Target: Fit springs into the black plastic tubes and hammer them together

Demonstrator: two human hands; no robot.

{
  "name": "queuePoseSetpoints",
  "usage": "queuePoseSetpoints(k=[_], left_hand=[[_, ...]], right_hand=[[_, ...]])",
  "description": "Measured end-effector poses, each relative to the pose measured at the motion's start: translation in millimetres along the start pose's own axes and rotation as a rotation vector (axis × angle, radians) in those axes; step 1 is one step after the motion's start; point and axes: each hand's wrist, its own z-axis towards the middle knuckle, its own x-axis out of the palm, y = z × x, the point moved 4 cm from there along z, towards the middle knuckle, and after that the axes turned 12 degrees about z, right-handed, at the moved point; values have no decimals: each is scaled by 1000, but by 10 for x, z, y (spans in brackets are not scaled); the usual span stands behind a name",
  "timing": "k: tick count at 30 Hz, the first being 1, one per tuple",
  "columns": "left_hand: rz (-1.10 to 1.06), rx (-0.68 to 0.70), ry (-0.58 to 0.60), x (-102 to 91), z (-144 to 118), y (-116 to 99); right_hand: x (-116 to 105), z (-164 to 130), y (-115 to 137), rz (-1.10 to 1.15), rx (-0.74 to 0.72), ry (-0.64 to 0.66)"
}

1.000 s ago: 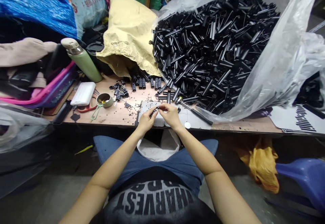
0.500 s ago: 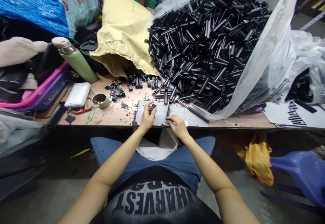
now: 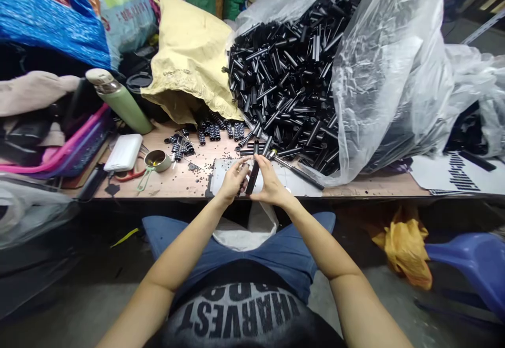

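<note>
My right hand [image 3: 269, 181] grips a black tube [image 3: 252, 176], held almost upright over the white pad [image 3: 222, 170] at the table's front edge. My left hand [image 3: 232, 180] pinches a small ribbed black piece [image 3: 242, 169] right beside that tube. Both hands meet at the middle of the pad. Behind them lies a big heap of black tubes [image 3: 292, 69] in a clear plastic bag [image 3: 386, 74]. Ribbed black pieces [image 3: 221, 129] spill from a yellow sack [image 3: 193, 58].
A green bottle [image 3: 118, 99], a white box [image 3: 123, 152], a small metal cup [image 3: 157, 159] and red scissors [image 3: 126, 174] lie at the left. A metal tool [image 3: 295, 170] rests right of my hands. A blue chair [image 3: 473, 269] and yellow bag [image 3: 406, 242] sit below right.
My right hand picked a black tube off the pad and brought it up to my left hand, which kept its ribbed piece. The view shifted slightly.
</note>
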Motion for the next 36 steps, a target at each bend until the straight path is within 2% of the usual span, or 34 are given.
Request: queuePoseSetpoints(k=[4, 9, 13, 19, 23, 24, 26, 29, 31, 33, 36], left_hand=[[-201, -73, 14, 21, 13, 4], [-240, -145, -4, 109, -4, 1], [-213, -190, -37, 131, -7, 12], [-188, -290, 0, 108, 37, 54], [-96, -323, 15, 75, 82, 164], [-38, -281, 15, 68, 87, 191], [183, -89, -22, 55, 80, 225], [683, 287, -98, 86, 13, 269], [961, 436, -92, 113, -11, 342], [1140, 536, -26, 102, 5, 407], [1324, 666, 85, 28, 44, 422]], right_hand=[[73, 14, 51, 109, -110, 28], [147, 27, 7, 138, -131, 34], [167, 41, -60, 153, -85, 40], [228, 7, -133, 164, 25, -1], [308, -41, -221, 150, 78, -43], [334, -56, -260, 133, 89, -71], [398, -89, -353, 84, 109, -134], [469, -150, -492, -1, 144, -192], [432, -200, -559, -52, 158, -159], [252, -265, -636, -162, 209, -143], [-259, -388, -826, -516, 486, -278]])
